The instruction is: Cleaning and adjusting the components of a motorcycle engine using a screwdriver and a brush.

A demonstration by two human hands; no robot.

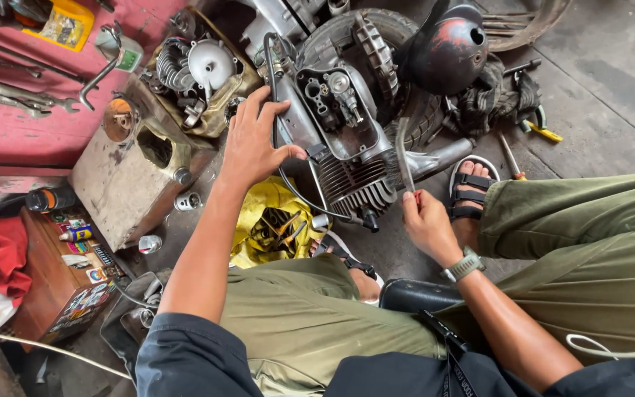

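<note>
My left hand [253,143] lies spread, palm down, on the upper casing of the engine [339,132], fingers fanned and closed on nothing; it steadies the unit on the floor. My right hand [426,224] is closed around the handle of a brush [403,158], which stands up and away from that hand, bristles touching the cooling fins [354,187] just beyond my knuckles. I judge the step in hand to be brushing dirt from the finned cylinder. The next stroke calls for firm bracing from the left hand and for the bristles to run along the fin gaps, clear of the black cable [295,187] below the left palm. A yellow bag of tools [273,224] lies nearer me, between both hands.
</note>
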